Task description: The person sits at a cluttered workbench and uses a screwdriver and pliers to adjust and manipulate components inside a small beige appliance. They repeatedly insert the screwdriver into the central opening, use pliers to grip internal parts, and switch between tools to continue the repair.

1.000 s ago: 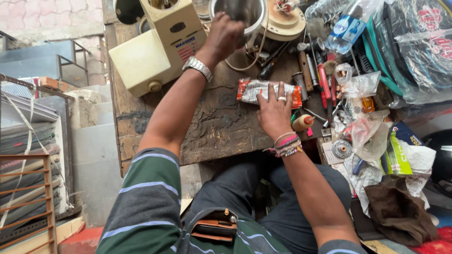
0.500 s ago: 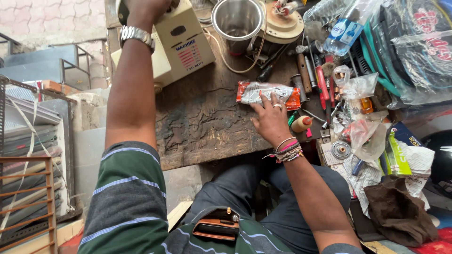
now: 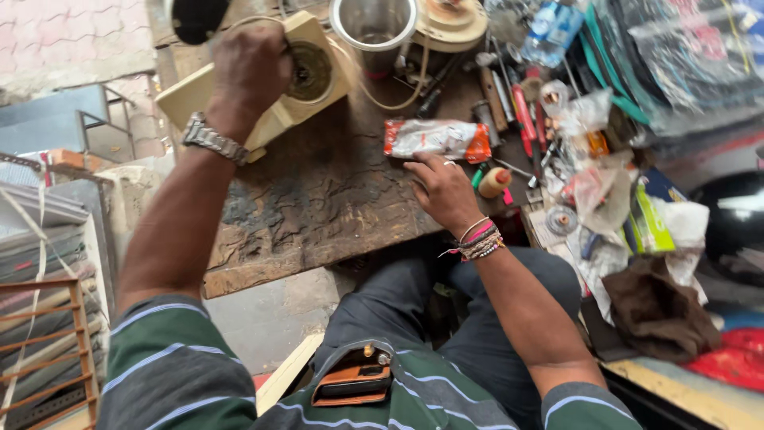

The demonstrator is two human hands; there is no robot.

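While the worn wooden board lies across the middle of the scene, a cream-coloured box-shaped appliance is held tipped on its far left part, its round dark socket turned up towards the camera. The left hand is closed around the near left edge of this appliance, fingers wrapped over it, and a metal wristwatch is worn just below. A pale cord is seen running from the appliance to the right, past a steel jar that stands upright at the far edge.

Right of centre, a flat oblong packet is laid on the board; it is clear and silvery in the middle with red-orange ends, and its printing is too small to be made out. The right hand is rested on the board just near of this packet, fingers loosely curled and holding nothing; whether the fingertips touch the packet cannot be told. Coloured thread bracelets are worn on that wrist.

Further right, screwdrivers and small tools are heaped beside crumpled clear plastic bags. A green and yellow box is set near these, and a brown cloth is bunched at the near right.
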